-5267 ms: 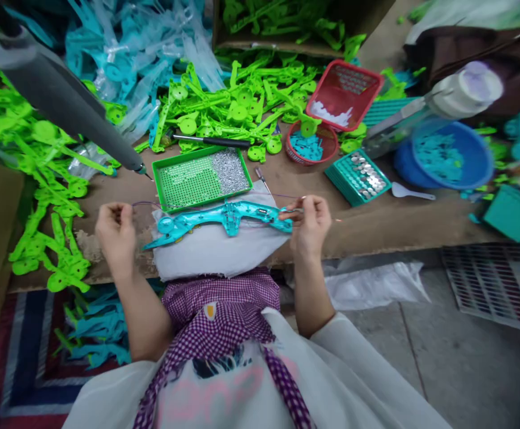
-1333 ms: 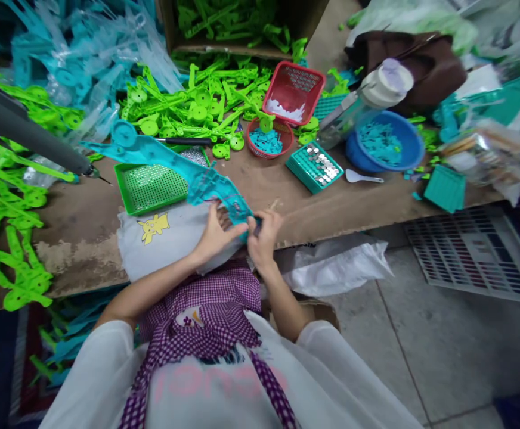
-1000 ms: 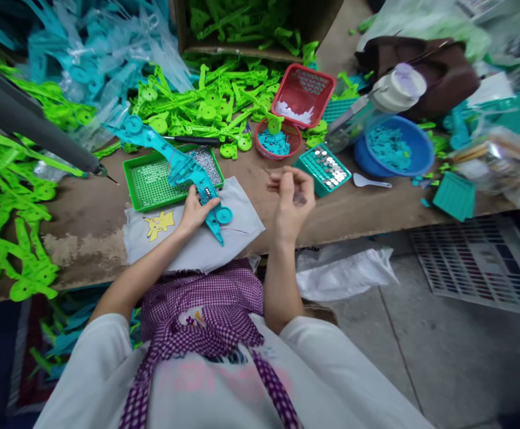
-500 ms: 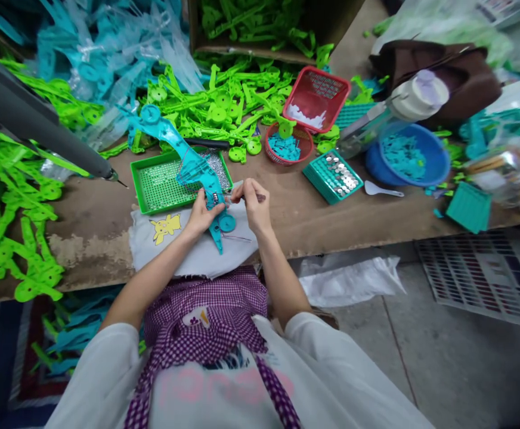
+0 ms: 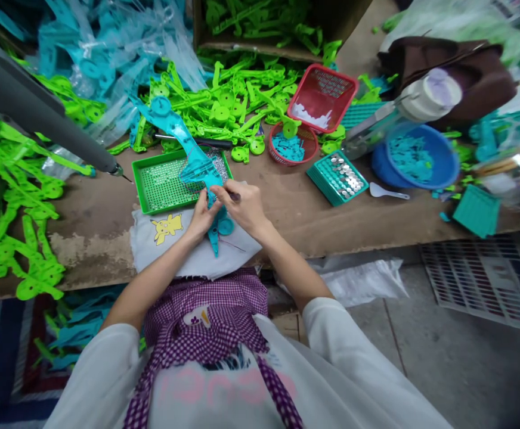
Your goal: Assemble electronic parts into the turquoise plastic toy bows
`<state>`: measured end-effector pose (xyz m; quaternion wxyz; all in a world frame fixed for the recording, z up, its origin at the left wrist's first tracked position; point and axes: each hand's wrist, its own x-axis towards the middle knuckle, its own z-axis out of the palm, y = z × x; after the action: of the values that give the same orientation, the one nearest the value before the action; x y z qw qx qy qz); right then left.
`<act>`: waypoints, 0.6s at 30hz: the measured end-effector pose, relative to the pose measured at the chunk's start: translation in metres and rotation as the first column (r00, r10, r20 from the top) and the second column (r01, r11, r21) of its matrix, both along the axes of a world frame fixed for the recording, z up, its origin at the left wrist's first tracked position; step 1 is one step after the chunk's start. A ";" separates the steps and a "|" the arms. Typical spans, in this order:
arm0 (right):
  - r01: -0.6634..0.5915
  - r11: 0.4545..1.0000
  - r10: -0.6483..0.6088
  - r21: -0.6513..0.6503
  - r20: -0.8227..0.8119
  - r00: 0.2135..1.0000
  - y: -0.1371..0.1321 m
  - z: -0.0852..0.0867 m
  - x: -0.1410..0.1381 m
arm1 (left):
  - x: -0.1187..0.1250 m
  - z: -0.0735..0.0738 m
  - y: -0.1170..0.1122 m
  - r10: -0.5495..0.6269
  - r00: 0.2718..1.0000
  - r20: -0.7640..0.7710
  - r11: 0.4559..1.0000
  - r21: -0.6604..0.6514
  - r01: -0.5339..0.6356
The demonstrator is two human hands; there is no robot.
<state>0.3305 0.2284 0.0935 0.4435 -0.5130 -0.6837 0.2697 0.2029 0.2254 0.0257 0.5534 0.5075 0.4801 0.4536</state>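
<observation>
Right hand (image 5: 245,207) moved in, grasping a tool (image 5: 234,196); left hand (image 5: 202,217) clasps the blue part (image 5: 200,167), partly hiding the green tray (image 5: 158,187).

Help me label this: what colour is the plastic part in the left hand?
The plastic part is turquoise, clearest in the head view.

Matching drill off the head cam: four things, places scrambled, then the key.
Things
1. turquoise plastic part
2. white spoon
3. yellow cartoon figure
4. silver discs

Places
A. on the pale cloth
B. on top of the teal tray stack
C. gripped by the left hand
D. on the table, beside the blue bowl

Pairs: 1-C, 2-D, 3-A, 4-B
</observation>
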 end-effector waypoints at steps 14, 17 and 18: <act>0.047 0.969 -0.165 -0.244 -0.489 0.856 -0.016 -0.014 0.002 | 0.001 0.003 -0.002 -0.024 1.000 0.001 0.999 0.046 0.024; 0.058 0.923 -0.308 -0.380 -0.640 0.704 -0.008 -0.029 0.004 | 0.006 0.006 0.000 -0.034 0.996 -0.088 0.996 0.077 0.041; 0.058 0.905 -0.352 -0.421 -0.668 0.655 -0.006 -0.033 0.004 | 0.008 0.006 0.002 -0.032 0.993 -0.115 0.996 0.082 0.041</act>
<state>0.3340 0.2226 0.0601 0.6041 -0.5099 -0.3233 0.5201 0.2110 0.2270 0.0318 0.5114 0.5642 0.4819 0.4335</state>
